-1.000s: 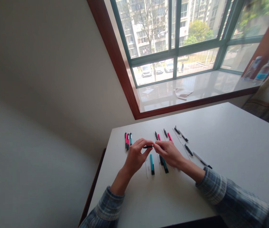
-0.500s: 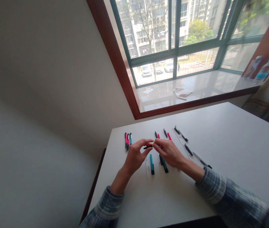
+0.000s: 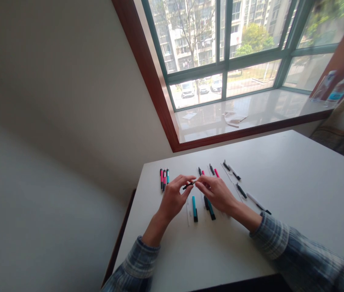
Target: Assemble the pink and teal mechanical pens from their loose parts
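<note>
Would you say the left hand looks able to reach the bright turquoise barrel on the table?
Probably yes: the bright turquoise barrel lies uncovered near the left hand, though that hand's grip on a small dark piece may have to loosen first.

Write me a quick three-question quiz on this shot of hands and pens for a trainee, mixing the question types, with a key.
1. Multiple choice: what is the main colour of the slim part held by the left hand?
A) pink
B) black
C) teal
2. Count: how many pens lie side by side close to the left hand?
3. Fill in the blank: the bottle with the blue cap stands on the ____.

Key:
1. B, black.
2. Three: two pink and black, one blue and black.
3. Sill, by the window.
</note>
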`<state>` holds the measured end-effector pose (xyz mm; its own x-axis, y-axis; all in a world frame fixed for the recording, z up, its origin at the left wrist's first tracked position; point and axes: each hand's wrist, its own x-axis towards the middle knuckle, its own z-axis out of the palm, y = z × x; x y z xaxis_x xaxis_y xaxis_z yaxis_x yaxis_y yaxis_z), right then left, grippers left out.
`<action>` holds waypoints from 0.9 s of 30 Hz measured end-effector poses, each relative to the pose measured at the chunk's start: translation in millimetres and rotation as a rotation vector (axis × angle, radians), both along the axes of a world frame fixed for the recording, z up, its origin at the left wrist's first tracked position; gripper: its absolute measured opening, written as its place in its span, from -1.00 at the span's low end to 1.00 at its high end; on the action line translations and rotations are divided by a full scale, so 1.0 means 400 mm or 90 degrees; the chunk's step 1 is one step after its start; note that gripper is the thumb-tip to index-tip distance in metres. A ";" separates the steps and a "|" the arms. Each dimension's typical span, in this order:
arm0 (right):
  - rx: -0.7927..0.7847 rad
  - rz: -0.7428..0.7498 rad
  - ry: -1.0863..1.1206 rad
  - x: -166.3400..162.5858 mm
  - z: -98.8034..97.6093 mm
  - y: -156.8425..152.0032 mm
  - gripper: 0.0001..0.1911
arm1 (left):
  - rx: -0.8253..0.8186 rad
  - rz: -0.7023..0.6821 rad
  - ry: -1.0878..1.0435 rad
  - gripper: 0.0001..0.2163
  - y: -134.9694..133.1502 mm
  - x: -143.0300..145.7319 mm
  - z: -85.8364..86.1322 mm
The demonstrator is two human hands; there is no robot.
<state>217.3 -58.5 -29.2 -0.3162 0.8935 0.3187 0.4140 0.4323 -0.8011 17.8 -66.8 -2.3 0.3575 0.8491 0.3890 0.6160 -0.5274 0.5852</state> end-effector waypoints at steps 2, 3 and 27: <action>0.001 -0.002 0.012 0.001 0.001 0.001 -0.74 | -0.001 0.039 0.023 -0.74 0.004 -0.006 0.002; 0.003 -0.004 0.014 0.002 0.001 0.001 -0.77 | 0.000 0.059 0.038 -0.74 0.006 -0.010 0.004; 0.030 0.049 -0.023 -0.005 -0.016 -0.003 -0.78 | -0.140 0.114 0.310 -0.84 0.015 -0.046 -0.002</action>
